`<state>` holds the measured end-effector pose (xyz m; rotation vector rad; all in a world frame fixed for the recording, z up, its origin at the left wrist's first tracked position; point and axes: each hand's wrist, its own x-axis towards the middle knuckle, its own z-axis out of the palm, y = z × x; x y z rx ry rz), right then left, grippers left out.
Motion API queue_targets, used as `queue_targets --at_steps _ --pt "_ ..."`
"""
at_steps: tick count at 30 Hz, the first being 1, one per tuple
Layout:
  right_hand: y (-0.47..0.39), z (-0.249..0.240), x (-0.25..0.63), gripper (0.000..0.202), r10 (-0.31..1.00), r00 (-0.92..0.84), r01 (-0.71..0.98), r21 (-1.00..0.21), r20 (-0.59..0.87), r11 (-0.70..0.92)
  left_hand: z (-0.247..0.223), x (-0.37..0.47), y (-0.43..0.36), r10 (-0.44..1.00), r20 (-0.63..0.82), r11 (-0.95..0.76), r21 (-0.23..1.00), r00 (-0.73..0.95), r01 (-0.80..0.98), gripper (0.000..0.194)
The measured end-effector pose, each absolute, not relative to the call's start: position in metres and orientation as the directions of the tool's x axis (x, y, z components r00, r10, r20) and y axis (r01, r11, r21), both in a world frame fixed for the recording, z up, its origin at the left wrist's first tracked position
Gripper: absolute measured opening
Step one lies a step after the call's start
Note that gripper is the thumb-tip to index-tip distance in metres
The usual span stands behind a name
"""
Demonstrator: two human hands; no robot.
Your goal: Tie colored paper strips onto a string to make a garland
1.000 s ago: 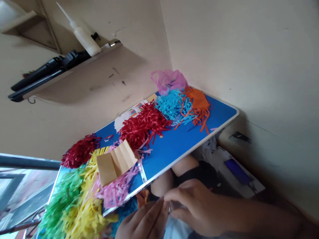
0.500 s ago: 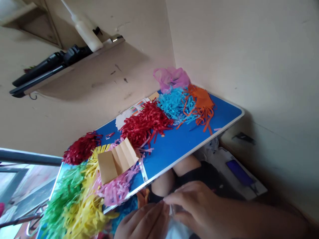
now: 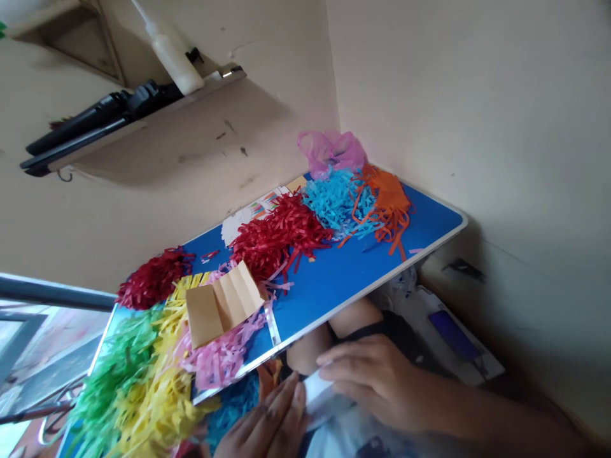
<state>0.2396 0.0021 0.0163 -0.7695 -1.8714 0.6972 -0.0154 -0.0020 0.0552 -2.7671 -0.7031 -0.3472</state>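
Low in the view, in front of the table edge, my left hand (image 3: pixel 270 420) and my right hand (image 3: pixel 375 381) are close together above my lap. Between them is a small white flat piece (image 3: pixel 317 391), perhaps folded paper or plastic; its kind is unclear. The left fingers press together at its left end. My right fingers are curled over the other end, with the thumb partly hidden. Beyond the hands, a creased brown cardboard piece (image 3: pixel 226 305) lies on pink paper shreds (image 3: pixel 222 356) on the blue table (image 3: pixel 329 280).
Yellow (image 3: pixel 155 401), green (image 3: pixel 114 369), red (image 3: pixel 281 232), light blue (image 3: pixel 338 197) and orange (image 3: pixel 389 197) shredded paper bunches cover much of the table. A pink plastic bag (image 3: pixel 351 149) sits in the corner. Above, a wall shelf (image 3: pixel 157 108) holds a bottle (image 3: pixel 176 63).
My hands have drawn apart slightly, so more of the white piece shows between them. The camera view has shifted a little; the things on the table stay put.
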Motion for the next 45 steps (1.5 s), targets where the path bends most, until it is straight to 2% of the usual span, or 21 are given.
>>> queue_targets --at_steps 3,6,8,10,15,18,21,24,27,30,32,34,35,36,37,39,40,41,42,44,45 --pt "0.015 0.009 0.240 0.014 0.760 -0.278 0.133 -0.760 0.588 0.636 0.048 -0.010 0.003 0.465 0.425 -0.837 -0.076 0.777 0.542 0.028" --pt "0.027 0.004 0.243 0.012 0.789 -0.255 0.160 -0.780 0.559 0.605 0.041 -0.008 0.014 0.567 0.563 -0.780 0.132 0.601 0.611 0.022" --pt "0.034 0.000 0.244 0.014 0.820 -0.242 0.177 -0.807 0.519 0.563 0.032 -0.010 0.023 0.628 0.576 -0.756 0.294 0.523 0.584 0.022" --pt "0.042 -0.007 0.243 0.018 0.851 -0.196 0.176 -0.836 0.487 0.520 0.021 -0.013 0.033 0.670 0.591 -0.728 0.403 0.450 0.555 0.020" --pt "0.072 -0.030 0.233 0.025 0.919 -0.148 0.204 -0.898 0.365 0.389 -0.013 -0.004 0.057 0.774 0.592 -0.588 0.541 0.225 0.601 0.016" --pt "0.091 -0.041 0.229 0.031 0.953 -0.140 0.293 -0.908 0.269 0.299 -0.027 0.003 0.069 0.800 0.574 -0.534 0.550 0.175 0.642 0.021" --pt "0.101 -0.054 0.232 0.034 0.969 -0.122 0.385 -0.889 0.217 0.247 -0.032 -0.013 0.081 0.813 0.571 -0.449 0.485 0.117 0.750 0.025" --pt "0.101 -0.067 0.241 0.047 0.969 -0.020 0.381 -0.894 0.248 0.237 -0.026 -0.061 0.097 0.831 0.539 -0.131 0.429 -0.137 0.894 0.034" --pt "0.094 -0.075 0.246 0.048 0.948 0.125 0.361 -0.903 0.293 0.231 -0.014 -0.120 0.119 0.751 0.500 0.211 0.437 -0.431 0.874 0.039" --pt "0.088 -0.074 0.242 0.041 0.928 0.157 0.369 -0.892 0.337 0.262 0.000 -0.154 0.134 0.722 0.441 0.358 0.421 -0.533 0.833 0.033" --pt "0.086 -0.067 0.236 0.036 0.912 0.132 0.396 -0.864 0.389 0.311 0.016 -0.155 0.129 0.687 0.477 0.380 0.408 -0.549 0.830 0.028" --pt "0.084 -0.052 0.230 0.030 0.886 0.093 0.439 -0.817 0.455 0.374 0.040 -0.141 0.107 0.630 0.624 0.293 0.362 -0.463 0.885 0.023" --pt "0.082 -0.040 0.226 0.029 0.861 0.068 0.464 -0.779 0.504 0.420 0.053 -0.131 0.090 0.592 0.728 0.184 0.296 -0.346 0.937 0.021" --pt "0.080 -0.024 0.221 0.029 0.818 0.033 0.483 -0.726 0.574 0.489 0.068 -0.119 0.071 0.566 0.811 -0.001 0.182 -0.150 0.983 0.015" --pt "0.077 -0.007 0.215 0.032 0.764 -0.013 0.492 -0.661 0.645 0.566 0.082 -0.107 0.052 0.593 0.803 -0.194 0.079 0.053 0.978 0.013" --pt "0.074 0.033 0.201 0.046 0.585 -0.131 0.421 -0.489 0.801 0.764 0.108 -0.089 0.016 0.623 0.724 -0.458 0.029 0.297 0.888 0.022" --pt "0.073 0.052 0.193 0.054 0.543 -0.201 0.359 -0.455 0.815 0.815 0.118 -0.083 0.002 0.655 0.675 -0.530 0.090 0.340 0.843 0.025" --pt "0.072 0.068 0.185 0.059 0.568 -0.269 0.289 -0.498 0.778 0.818 0.125 -0.079 -0.008 0.698 0.628 -0.561 0.180 0.345 0.808 0.026" --pt "0.071 0.082 0.179 0.057 0.645 -0.360 0.203 -0.618 0.675 0.760 0.128 -0.078 -0.015 0.750 0.579 -0.554 0.288 0.319 0.781 0.025" --pt "0.068 0.097 0.170 0.051 0.768 -0.532 0.042 -0.894 0.358 0.446 0.127 -0.081 -0.021 0.876 0.434 -0.438 0.525 0.213 0.730 0.023" --pt "0.066 0.099 0.168 0.049 0.778 -0.594 -0.020 -0.971 0.203 0.239 0.123 -0.084 -0.021 0.927 0.338 -0.353 0.633 0.164 0.689 0.024"
